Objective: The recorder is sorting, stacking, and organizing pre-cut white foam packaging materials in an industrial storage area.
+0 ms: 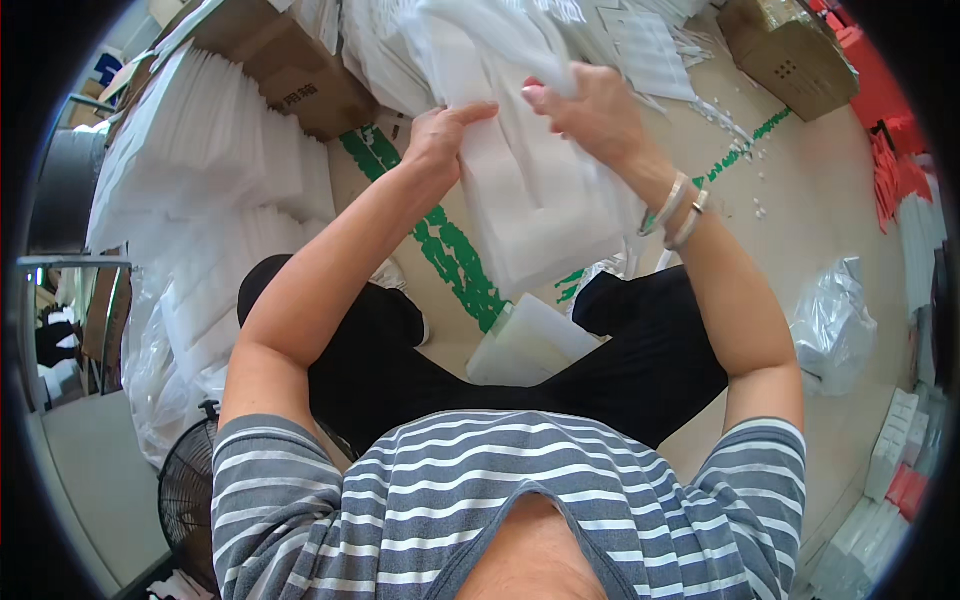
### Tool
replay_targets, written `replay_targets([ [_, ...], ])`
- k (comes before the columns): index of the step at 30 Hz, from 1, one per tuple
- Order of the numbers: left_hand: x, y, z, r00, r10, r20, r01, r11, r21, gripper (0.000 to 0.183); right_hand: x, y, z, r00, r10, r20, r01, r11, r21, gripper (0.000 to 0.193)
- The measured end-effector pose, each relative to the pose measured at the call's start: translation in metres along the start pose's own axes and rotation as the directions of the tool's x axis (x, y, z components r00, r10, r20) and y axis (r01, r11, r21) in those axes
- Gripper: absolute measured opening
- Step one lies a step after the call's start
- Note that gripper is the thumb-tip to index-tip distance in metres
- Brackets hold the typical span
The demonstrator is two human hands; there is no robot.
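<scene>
A long white foam sheet (540, 215), seemingly in layers with slits along it, hangs in front of me above the floor. My left hand (445, 135) is closed on its left edge, with the thumb lying across the front. On the other side my right hand (600, 120) is curled, thumb and fingers drawn together against a white foam strip at the sheet's upper right. That hand and the upper foam are smeared by motion, so the exact grip is hard to see. Between my knees, a pale translucent sheet or bag (530, 345) lies low on the floor.
Tall stacks of white foam (210, 170) and a cardboard box (300, 75) stand at my left. Beyond the sheet lies more white foam (650, 50). Another carton (790, 55) is at far right. A clear plastic bag (835, 330) rests at right; a black fan (190, 490) stands near left.
</scene>
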State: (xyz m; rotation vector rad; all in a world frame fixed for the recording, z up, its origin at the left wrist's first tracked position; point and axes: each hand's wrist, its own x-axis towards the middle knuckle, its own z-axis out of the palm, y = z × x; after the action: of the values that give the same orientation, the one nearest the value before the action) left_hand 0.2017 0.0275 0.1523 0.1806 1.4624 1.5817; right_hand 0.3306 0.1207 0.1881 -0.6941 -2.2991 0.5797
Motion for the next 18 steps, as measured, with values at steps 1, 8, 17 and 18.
replay_targets([
  [1,-0.006,0.001,0.000,0.998,0.008,0.066,-0.008,1.000,-0.011,0.038,0.001,-0.003,0.005,0.965,0.205,0.162,-0.216,0.975,0.053,0.035],
  [8,-0.026,0.007,-0.008,0.949,0.116,0.293,-0.066,0.982,-0.174,0.038,-0.004,-0.011,-0.005,0.881,0.196,0.431,-0.274,0.953,0.126,0.044],
  [17,-0.034,0.024,-0.027,0.803,0.060,0.593,-0.045,0.998,-0.040,0.041,-0.011,-0.002,0.002,0.739,0.018,0.674,-0.596,0.484,0.641,0.048],
  [18,-0.028,0.021,-0.032,0.769,0.025,0.639,0.026,0.997,-0.071,0.043,-0.011,-0.005,-0.001,0.738,0.015,0.674,-0.596,0.482,0.642,0.048],
])
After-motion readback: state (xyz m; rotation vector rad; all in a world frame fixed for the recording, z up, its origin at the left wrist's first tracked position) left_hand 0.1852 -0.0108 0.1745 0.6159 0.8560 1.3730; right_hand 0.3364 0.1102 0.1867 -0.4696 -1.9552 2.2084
